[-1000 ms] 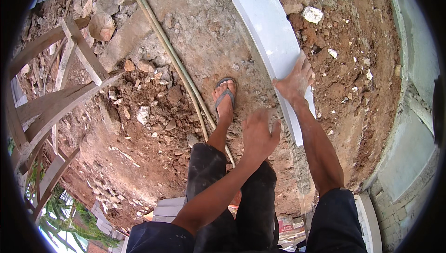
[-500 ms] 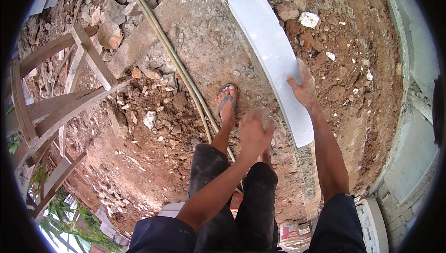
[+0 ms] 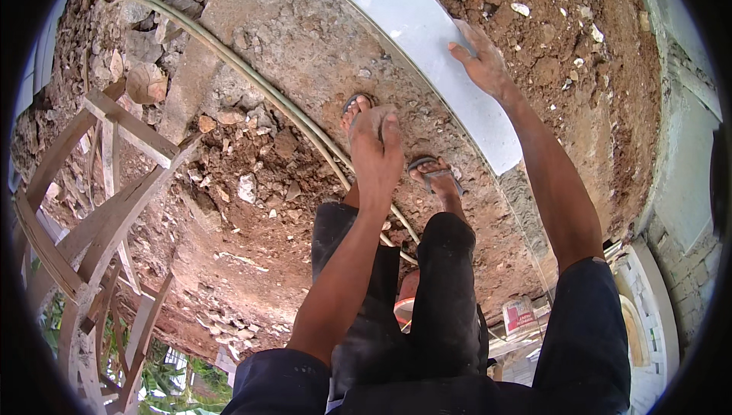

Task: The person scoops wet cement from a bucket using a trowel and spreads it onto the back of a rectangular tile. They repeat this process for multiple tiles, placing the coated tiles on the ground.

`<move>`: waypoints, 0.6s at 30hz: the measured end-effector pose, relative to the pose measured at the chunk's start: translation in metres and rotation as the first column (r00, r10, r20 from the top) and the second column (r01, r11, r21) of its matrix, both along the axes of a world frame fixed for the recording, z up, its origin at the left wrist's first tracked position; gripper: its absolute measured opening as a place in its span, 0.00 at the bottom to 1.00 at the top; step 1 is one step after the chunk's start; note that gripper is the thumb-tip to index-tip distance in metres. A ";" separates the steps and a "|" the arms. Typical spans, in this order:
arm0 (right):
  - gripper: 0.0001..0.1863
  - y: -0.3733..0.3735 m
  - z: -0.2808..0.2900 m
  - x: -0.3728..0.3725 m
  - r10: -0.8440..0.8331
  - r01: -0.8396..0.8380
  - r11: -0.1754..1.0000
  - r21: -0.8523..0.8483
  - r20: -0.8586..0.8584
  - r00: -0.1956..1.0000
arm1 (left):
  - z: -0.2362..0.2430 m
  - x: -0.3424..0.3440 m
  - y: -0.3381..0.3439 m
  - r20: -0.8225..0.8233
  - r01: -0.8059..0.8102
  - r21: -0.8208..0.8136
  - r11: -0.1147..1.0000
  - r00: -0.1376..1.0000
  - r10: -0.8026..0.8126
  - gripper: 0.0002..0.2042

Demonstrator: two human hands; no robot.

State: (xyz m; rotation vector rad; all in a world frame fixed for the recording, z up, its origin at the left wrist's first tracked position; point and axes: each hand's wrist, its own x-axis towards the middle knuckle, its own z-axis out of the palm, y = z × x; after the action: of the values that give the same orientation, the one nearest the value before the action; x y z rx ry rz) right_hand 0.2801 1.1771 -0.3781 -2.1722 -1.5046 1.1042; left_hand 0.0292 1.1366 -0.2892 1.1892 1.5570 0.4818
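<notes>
A long, pale grey slab (image 3: 427,30) with a smooth flat top lies along a narrow concrete strip on the right. My right hand (image 3: 484,68) rests at the slab's right edge, thumb over the top face and fingers stretched along the side. My left hand (image 3: 375,144) hangs in the air above my feet, apart from the slab. Its back faces up, its thumb stands off from the fingers, and nothing shows in it; the fingertips are partly hidden.
Two greenish hoses (image 3: 252,79) run past my sandalled feet (image 3: 436,176). Loose stones (image 3: 145,83) and a wooden frame (image 3: 126,133) are on the left. Reddish soil (image 3: 587,110) borders the slab, with a wall (image 3: 686,163) beyond. A bucket (image 3: 404,310) is behind my legs.
The view has shifted, so the slab and my right hand appear higher. My right hand stays at the slab's edge. My left hand has moved left, away from the slab; my other foot now shows.
</notes>
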 end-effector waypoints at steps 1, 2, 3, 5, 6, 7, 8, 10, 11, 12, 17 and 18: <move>0.33 -0.007 0.005 0.000 -0.021 0.022 1.000 0.006 -0.040 0.999 | 0.008 -0.001 0.022 -0.005 0.020 -0.021 1.000 1.000 -0.020 0.16; 0.32 -0.013 0.013 0.004 -0.045 0.044 0.999 -0.016 -0.077 0.996 | -0.001 -0.003 0.050 -0.046 0.179 0.149 0.972 0.984 -0.174 0.18; 0.30 -0.013 0.026 0.006 -0.058 0.056 0.998 -0.019 -0.119 0.991 | -0.007 -0.004 0.084 -0.114 0.322 0.328 0.888 0.947 -0.301 0.20; 0.31 -0.044 0.022 0.022 -0.169 0.164 0.985 -0.052 -0.114 0.979 | -0.029 0.012 0.154 -0.469 0.663 0.501 0.556 0.749 -0.469 0.19; 0.34 -0.068 0.019 0.034 -0.285 0.286 0.952 -0.112 0.024 0.958 | -0.052 0.021 0.188 -0.554 0.745 0.536 0.397 0.665 -0.501 0.20; 0.36 -0.086 0.018 0.044 -0.376 0.396 0.907 -0.141 0.149 0.915 | -0.065 0.026 0.224 -0.653 0.808 0.546 0.222 0.576 -0.491 0.21; 0.38 -0.110 0.020 0.055 -0.588 0.610 0.763 -0.214 0.163 0.792 | -0.075 0.035 0.250 -0.690 0.886 0.413 0.211 0.455 -0.563 0.18; 0.44 -0.160 0.011 0.076 -0.845 0.838 0.362 -0.408 0.236 0.480 | -0.107 0.044 0.296 -0.809 0.910 0.412 -0.053 0.338 -0.482 0.18; 0.46 -0.176 0.010 0.077 -0.886 0.845 0.275 -0.459 0.219 0.408 | -0.097 0.055 0.299 -0.814 0.951 0.307 0.036 0.281 -0.508 0.19; 0.47 -0.194 0.009 0.074 -0.921 0.837 0.192 -0.513 0.201 0.335 | -0.086 0.064 0.300 -0.815 0.975 0.189 0.120 0.224 -0.534 0.19; 0.51 -0.216 -0.011 0.051 -0.986 0.729 0.121 -0.674 -0.169 0.008 | -0.076 0.062 0.338 -0.790 0.950 0.237 0.202 0.310 -0.530 0.20; 0.52 -0.229 -0.020 0.054 -0.967 0.705 0.172 -0.688 -0.255 -0.013 | -0.079 0.072 0.338 -0.760 0.938 0.185 0.292 0.325 -0.562 0.19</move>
State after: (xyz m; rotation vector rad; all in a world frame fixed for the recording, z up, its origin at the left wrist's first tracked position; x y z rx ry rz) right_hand 0.3341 0.9482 -0.3984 -1.8418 0.5879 1.3717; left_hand 0.1013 1.4741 -0.3684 2.6754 0.9499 -0.1532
